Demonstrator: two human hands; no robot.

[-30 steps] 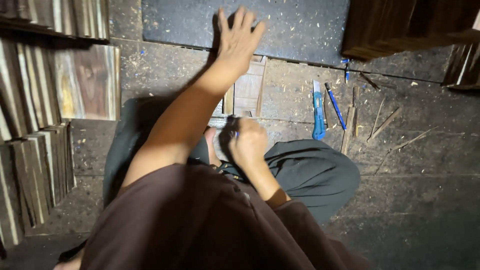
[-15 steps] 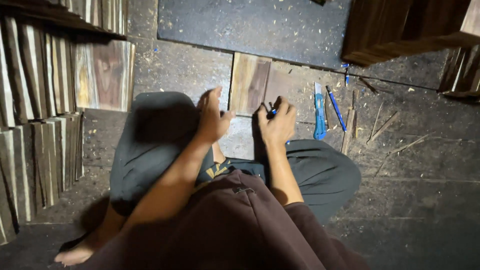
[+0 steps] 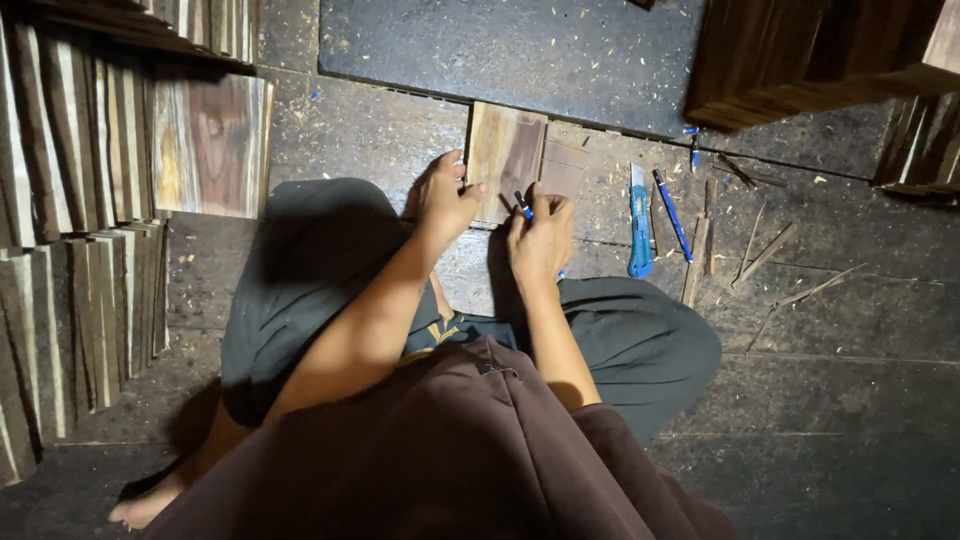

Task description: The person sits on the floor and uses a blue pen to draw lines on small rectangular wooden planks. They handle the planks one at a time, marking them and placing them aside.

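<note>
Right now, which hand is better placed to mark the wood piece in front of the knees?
Probably the right hand: it grips a blue pen with its tip at the wood piece. The left hand rests on the piece's left edge, steadying it.

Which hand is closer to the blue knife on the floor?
Right. The right hand, holding a pen, sits just left of the blue utility knife; the left hand is farther away, beyond the wood piece.

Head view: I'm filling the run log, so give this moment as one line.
left hand: on wood piece edge | right hand: holds blue pen | blue utility knife: on floor, right
</note>
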